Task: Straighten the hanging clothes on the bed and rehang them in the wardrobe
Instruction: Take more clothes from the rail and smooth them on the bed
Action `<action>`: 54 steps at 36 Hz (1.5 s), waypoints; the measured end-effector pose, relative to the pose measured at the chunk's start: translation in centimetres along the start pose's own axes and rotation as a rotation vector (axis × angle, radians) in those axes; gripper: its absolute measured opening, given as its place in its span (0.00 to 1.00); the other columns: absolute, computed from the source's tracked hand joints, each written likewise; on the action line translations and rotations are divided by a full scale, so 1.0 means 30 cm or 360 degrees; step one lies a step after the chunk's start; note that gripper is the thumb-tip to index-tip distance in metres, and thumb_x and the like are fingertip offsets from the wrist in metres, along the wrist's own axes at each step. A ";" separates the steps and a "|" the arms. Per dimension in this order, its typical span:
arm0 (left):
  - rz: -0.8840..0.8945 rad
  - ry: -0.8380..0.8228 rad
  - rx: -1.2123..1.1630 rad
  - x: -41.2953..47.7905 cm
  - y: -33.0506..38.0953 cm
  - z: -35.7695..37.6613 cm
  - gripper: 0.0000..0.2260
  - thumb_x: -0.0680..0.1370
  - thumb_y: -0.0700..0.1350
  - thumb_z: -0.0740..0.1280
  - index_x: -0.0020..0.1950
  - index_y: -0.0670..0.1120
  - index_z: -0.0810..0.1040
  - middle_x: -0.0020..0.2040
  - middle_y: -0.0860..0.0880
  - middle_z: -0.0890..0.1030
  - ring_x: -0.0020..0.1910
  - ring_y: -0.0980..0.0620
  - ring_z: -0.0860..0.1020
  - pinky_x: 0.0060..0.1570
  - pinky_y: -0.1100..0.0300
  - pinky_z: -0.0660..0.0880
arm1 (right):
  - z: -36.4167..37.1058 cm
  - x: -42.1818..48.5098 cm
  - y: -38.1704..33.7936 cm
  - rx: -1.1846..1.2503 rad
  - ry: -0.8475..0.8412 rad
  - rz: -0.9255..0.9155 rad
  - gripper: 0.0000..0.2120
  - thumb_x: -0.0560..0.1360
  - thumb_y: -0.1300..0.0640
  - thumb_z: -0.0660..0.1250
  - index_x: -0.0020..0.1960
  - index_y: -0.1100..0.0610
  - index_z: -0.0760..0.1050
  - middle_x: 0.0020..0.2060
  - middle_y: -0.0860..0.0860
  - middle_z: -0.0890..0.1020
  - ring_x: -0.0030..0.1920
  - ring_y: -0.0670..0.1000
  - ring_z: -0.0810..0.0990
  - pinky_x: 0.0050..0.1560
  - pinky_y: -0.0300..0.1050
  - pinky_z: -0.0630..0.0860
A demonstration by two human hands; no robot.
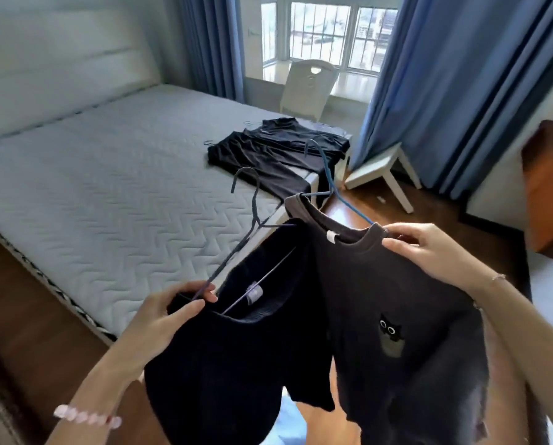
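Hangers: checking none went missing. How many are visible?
4: dark hanger in the left hand, blue hanger in the right hand's shirt, two hooks poking from the bed pile; others may be hidden.

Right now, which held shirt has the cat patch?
The grey shirt in the right hand, patch on its chest; the black shirt in the left hand is plain.

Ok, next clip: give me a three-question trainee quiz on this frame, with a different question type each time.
1. True or false: the right hand holds the grey cat-print top near its collar.
2. What carries the darker top held by the left hand? A) a wooden hanger B) a dark hanger C) no hanger
3. Fill in: more dark clothes lie on the ____.
Key: 1 true; 2 B; 3 bed.
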State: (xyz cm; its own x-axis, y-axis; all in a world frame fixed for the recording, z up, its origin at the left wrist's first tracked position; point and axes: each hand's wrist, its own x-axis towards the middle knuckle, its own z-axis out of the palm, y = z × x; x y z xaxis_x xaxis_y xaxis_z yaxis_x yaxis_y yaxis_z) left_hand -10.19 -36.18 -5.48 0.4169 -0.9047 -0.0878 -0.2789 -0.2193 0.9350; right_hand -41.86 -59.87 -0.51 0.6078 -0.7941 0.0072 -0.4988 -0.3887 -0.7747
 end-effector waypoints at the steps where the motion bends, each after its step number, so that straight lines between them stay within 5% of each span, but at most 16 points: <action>1: 0.0017 -0.0008 0.0022 0.048 -0.009 -0.015 0.07 0.67 0.56 0.71 0.41 0.64 0.87 0.47 0.63 0.88 0.49 0.72 0.83 0.53 0.83 0.73 | -0.005 0.064 0.004 -0.0036 -0.0024 -0.0001 0.08 0.76 0.60 0.65 0.48 0.50 0.80 0.47 0.49 0.84 0.47 0.48 0.82 0.52 0.41 0.77; 4: 0.0016 0.0002 0.0065 0.183 -0.053 -0.071 0.08 0.72 0.50 0.72 0.42 0.65 0.86 0.46 0.64 0.88 0.48 0.72 0.82 0.53 0.84 0.72 | -0.007 0.276 0.016 -0.0174 -0.0089 -0.0011 0.09 0.77 0.59 0.64 0.48 0.45 0.78 0.46 0.45 0.83 0.46 0.43 0.81 0.48 0.33 0.77; 10: -0.0124 0.0124 0.0086 0.434 -0.174 -0.236 0.15 0.79 0.30 0.69 0.45 0.49 0.88 0.42 0.63 0.88 0.43 0.72 0.82 0.49 0.84 0.72 | 0.006 0.695 0.024 -0.0563 -0.0063 0.0002 0.10 0.76 0.60 0.65 0.55 0.54 0.80 0.45 0.49 0.82 0.46 0.51 0.80 0.55 0.47 0.75; 13: -0.0141 0.0215 0.0138 0.556 -0.197 -0.302 0.16 0.80 0.30 0.67 0.45 0.48 0.87 0.41 0.66 0.87 0.43 0.74 0.81 0.49 0.84 0.72 | 0.034 0.902 0.006 -0.0676 0.0027 -0.0041 0.09 0.75 0.58 0.66 0.53 0.49 0.80 0.47 0.50 0.83 0.50 0.54 0.80 0.57 0.53 0.75; 17: -0.0191 0.0375 0.0138 0.686 -0.245 -0.386 0.28 0.80 0.30 0.67 0.38 0.63 0.87 0.40 0.68 0.86 0.42 0.75 0.81 0.50 0.84 0.70 | 0.089 1.159 -0.044 -0.0772 0.0104 -0.0190 0.10 0.76 0.57 0.65 0.55 0.48 0.79 0.51 0.50 0.83 0.54 0.56 0.79 0.56 0.54 0.75; 24: -0.0331 0.0741 0.0224 0.901 -0.305 -0.510 0.19 0.81 0.31 0.66 0.41 0.54 0.80 0.35 0.74 0.83 0.40 0.80 0.78 0.49 0.88 0.67 | 0.214 1.640 -0.141 -0.0773 0.0162 -0.0538 0.12 0.77 0.58 0.61 0.57 0.53 0.78 0.57 0.53 0.82 0.59 0.58 0.77 0.60 0.52 0.69; 26: -0.0378 0.0836 0.0246 0.964 -0.329 -0.565 0.20 0.82 0.32 0.66 0.41 0.56 0.81 0.35 0.73 0.83 0.46 0.72 0.81 0.60 0.78 0.69 | 0.264 1.800 -0.160 -0.0749 0.0149 -0.0601 0.12 0.78 0.58 0.61 0.58 0.54 0.78 0.58 0.53 0.81 0.60 0.58 0.77 0.61 0.52 0.67; 29: -0.0505 0.0959 0.0307 1.051 -0.356 -0.655 0.26 0.82 0.35 0.67 0.37 0.66 0.86 0.37 0.72 0.84 0.56 0.52 0.81 0.71 0.51 0.70 | 0.343 2.053 -0.183 -0.0696 0.0150 -0.0720 0.12 0.77 0.58 0.61 0.57 0.54 0.78 0.57 0.53 0.82 0.60 0.57 0.77 0.64 0.54 0.65; 33: -0.0638 0.1093 0.0354 1.174 -0.353 -0.758 0.31 0.82 0.35 0.67 0.38 0.74 0.83 0.37 0.73 0.84 0.58 0.48 0.80 0.74 0.44 0.68 | 0.429 2.383 -0.209 -0.0614 0.0078 -0.0789 0.13 0.76 0.57 0.59 0.55 0.55 0.79 0.55 0.55 0.82 0.59 0.59 0.76 0.64 0.56 0.63; 36: -0.0717 0.1183 0.0404 1.264 -0.389 -0.840 0.22 0.81 0.43 0.70 0.40 0.72 0.84 0.41 0.72 0.85 0.61 0.45 0.82 0.76 0.38 0.69 | 0.513 2.597 -0.219 -0.0633 -0.0021 -0.0842 0.13 0.76 0.57 0.59 0.55 0.57 0.79 0.54 0.55 0.82 0.59 0.59 0.76 0.63 0.55 0.62; 39: -0.0839 0.1247 0.0473 1.371 -0.436 -0.894 0.07 0.73 0.61 0.66 0.41 0.74 0.82 0.46 0.63 0.87 0.62 0.44 0.83 0.71 0.38 0.72 | 0.637 2.783 -0.216 -0.0613 -0.0132 -0.0879 0.12 0.76 0.60 0.60 0.54 0.57 0.79 0.52 0.57 0.83 0.57 0.60 0.77 0.63 0.57 0.63; 43: -0.1049 0.1471 0.0559 1.540 -0.482 -0.937 0.23 0.82 0.50 0.66 0.38 0.80 0.77 0.38 0.70 0.83 0.50 0.49 0.81 0.57 0.47 0.75 | 0.824 2.977 -0.195 -0.0649 -0.0147 -0.0845 0.10 0.76 0.63 0.61 0.53 0.58 0.79 0.52 0.57 0.83 0.56 0.62 0.77 0.61 0.55 0.62; 49: -0.1298 0.1593 0.0727 1.754 -0.695 -1.034 0.12 0.86 0.44 0.61 0.54 0.55 0.84 0.52 0.52 0.86 0.58 0.43 0.82 0.47 0.55 0.67 | 1.112 3.210 -0.127 -0.0714 -0.0212 -0.0749 0.11 0.77 0.63 0.59 0.53 0.57 0.79 0.52 0.58 0.82 0.57 0.61 0.75 0.61 0.51 0.59; 54: -0.1415 0.1502 0.0830 1.898 -0.974 -1.143 0.13 0.86 0.43 0.60 0.58 0.49 0.85 0.55 0.52 0.86 0.57 0.46 0.81 0.36 0.63 0.64 | 1.365 3.379 -0.025 -0.0755 -0.0167 -0.0777 0.11 0.77 0.64 0.59 0.53 0.58 0.79 0.51 0.58 0.83 0.56 0.61 0.76 0.60 0.51 0.59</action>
State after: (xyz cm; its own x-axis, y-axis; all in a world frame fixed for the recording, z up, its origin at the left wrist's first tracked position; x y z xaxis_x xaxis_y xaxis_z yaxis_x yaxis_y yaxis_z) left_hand 51.38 -68.77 -26.02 0.9819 0.1466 -0.1201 0.1848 -0.8805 0.4365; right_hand 45.44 -120.94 -25.09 0.8763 -0.4358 0.2053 -0.3545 -0.8720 -0.3376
